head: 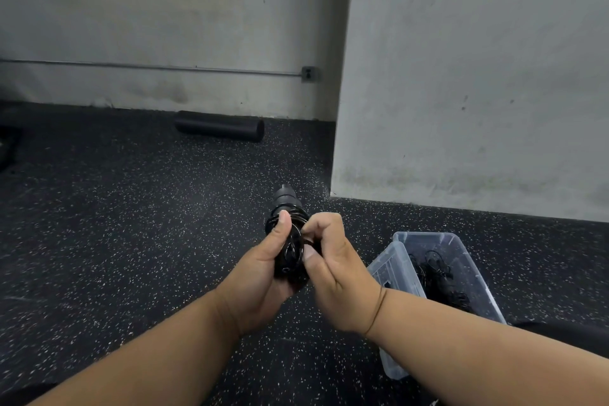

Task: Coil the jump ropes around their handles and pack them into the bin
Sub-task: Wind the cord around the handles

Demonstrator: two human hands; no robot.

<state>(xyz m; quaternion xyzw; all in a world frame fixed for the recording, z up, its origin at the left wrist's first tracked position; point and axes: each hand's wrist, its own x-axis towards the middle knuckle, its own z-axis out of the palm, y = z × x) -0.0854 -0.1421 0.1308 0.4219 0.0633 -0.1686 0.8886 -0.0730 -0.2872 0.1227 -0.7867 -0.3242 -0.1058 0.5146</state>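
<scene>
Head view looks down on two bare forearms held out over a dark speckled floor (115, 208). Her or his left hand (260, 277) has its grip wrapped round the black handles (286, 204) of a jump rope, thumb pressed up along the coils, with the handle tips pointing away toward the far wall. Thin black rope (291, 249) is wound in loops around those handles. Touching it from the right, the right hand (333, 270) has its grip narrow, fingers curled and pinching a bit of the rope against the bundle. To the right of the hands and just beyond the right forearm, a clear plastic bin (458, 241) sits on the floor near the foot of a grey wall (461, 76); dark coiled ropes (438, 277) lie inside it. Far off by the back wall lies a black foam roller (219, 126).
</scene>
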